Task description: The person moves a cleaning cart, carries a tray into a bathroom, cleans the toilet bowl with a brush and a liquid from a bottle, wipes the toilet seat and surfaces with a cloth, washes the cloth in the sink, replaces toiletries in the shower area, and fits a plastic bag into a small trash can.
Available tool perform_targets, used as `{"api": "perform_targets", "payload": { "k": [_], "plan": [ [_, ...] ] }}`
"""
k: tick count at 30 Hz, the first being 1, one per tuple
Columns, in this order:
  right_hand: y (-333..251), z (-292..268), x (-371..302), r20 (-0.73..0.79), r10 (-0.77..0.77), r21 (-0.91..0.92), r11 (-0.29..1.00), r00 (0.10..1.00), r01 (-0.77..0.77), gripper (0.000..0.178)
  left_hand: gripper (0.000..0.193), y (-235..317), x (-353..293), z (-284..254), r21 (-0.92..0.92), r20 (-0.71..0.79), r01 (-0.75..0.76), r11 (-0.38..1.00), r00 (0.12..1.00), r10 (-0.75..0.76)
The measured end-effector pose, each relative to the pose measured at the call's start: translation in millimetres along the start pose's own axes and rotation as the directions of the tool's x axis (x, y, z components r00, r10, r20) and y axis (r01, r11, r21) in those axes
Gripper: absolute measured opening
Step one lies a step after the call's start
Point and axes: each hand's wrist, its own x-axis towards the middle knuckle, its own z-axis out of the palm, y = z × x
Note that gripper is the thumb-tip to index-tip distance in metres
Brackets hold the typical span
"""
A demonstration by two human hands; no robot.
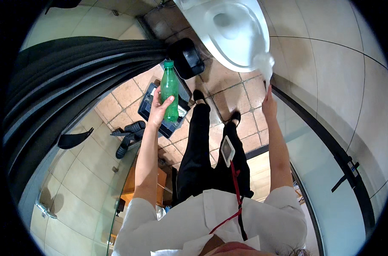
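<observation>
Left hand point(160, 110) wrapped round bottle point(169, 90); bottle stands upright above the fingers. Caddy point(153, 106) on floor point(125, 91) directly beyond those fingers. Curtain point(74, 64) to their left. Right hand point(269, 104) grips brush point(264, 64); brush head past the fingertips, at toilet point(232, 30) rim. Glass door point(326, 179) right of that hand. Shoes point(215, 106) between the two hands.

- The left arm reached straight forward, its left hand point(160, 109) curled in a grip, thumb on the near side.
- The right arm stretched forward too, its right hand point(268, 102) closed, knuckles upward.
</observation>
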Motion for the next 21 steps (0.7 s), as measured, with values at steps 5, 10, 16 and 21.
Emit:
{"api": "perform_targets", "payload": {
  "k": [5,10,16,21],
  "plan": [
    [-60,3,145,-0.300,-0.047,0.249,0.960,0.953,0.125,0.049,0.065,-7,-11,-11,0.089,-0.017,0.022,0.996,1.000,-0.020],
    [-189,-41,264,-0.199,0.150,0.632,0.775,0.968,0.009,0.054,0.062,-30,-22,-34,0.038,-0.037,-0.008,0.999,0.999,0.009],
    [-254,6,192,-0.102,-0.121,0.630,0.760,0.987,0.159,0.048,0.057,-67,-52,-49,-0.075,-0.138,0.037,0.996,0.989,-0.048],
    [-243,6,72,0.056,-0.356,0.571,0.778,0.933,0.262,0.049,0.056,-50,-65,-26,-0.052,-0.054,0.039,0.998,0.998,-0.042]
  ]
}}
